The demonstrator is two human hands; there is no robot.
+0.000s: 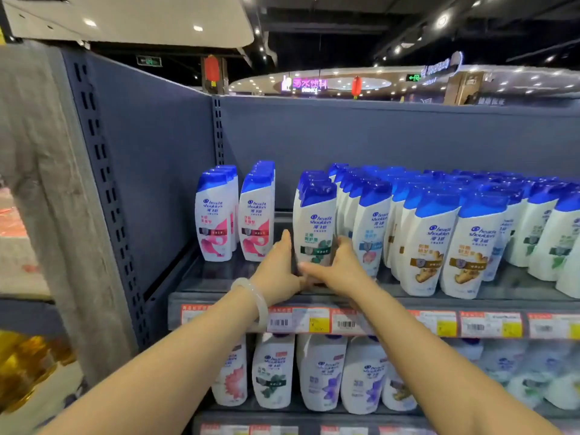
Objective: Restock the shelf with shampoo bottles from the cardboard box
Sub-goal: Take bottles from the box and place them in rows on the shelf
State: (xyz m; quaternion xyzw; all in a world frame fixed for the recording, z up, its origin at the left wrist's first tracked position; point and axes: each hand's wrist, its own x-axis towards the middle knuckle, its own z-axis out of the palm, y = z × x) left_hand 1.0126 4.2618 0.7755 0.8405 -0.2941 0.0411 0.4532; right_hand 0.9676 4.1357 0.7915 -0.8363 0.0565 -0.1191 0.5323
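Fingers of the left hand [279, 262] lie straight on one side of the green bottle [314, 226]; the right hand [340, 262] cups the other. It stands on the shelf [219, 274], at 3 o'clock from the pink bottles [233, 216]. Step: lining it up. Next, let go gently.

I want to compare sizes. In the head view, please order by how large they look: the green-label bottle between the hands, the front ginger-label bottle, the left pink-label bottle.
1. Ginger-label bottle, largest, though it stands nearer the camera.
2. Green-label bottle.
3. Pink-label bottle, close to the green one; unsure.
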